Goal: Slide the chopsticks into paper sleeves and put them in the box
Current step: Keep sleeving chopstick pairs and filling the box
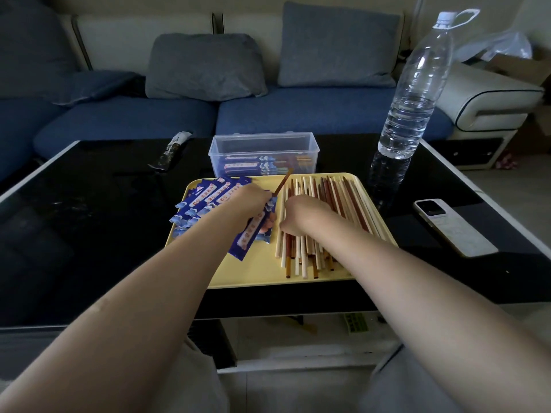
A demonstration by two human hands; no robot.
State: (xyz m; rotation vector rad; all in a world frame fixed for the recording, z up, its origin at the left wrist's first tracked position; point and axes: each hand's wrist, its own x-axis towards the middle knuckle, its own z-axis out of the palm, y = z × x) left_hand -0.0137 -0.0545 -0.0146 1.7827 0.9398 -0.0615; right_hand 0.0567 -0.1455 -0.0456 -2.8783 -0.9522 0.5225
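Note:
A yellow tray (pixel 259 269) lies on the black table. Blue paper sleeves (pixel 208 198) are piled on its left half, and loose chopsticks (pixel 337 192), pale and brown, on its right half. My left hand (pixel 250 201) grips one blue sleeve (pixel 252 231) with a brown chopstick (pixel 281 181) sticking out of its far end. Beside it, my right hand (pixel 304 214) rests on the chopstick pile with fingers curled down onto the sticks; what it holds is hidden. Behind the tray stands a clear plastic box (pixel 264 144) with several sleeved chopsticks inside.
A tall water bottle (pixel 417 93) stands at the tray's back right. A phone (pixel 453 226) lies on the table to the right. A dark wrapper (pixel 173 150) lies at the back left. A blue sofa (pixel 208 114) runs behind the table.

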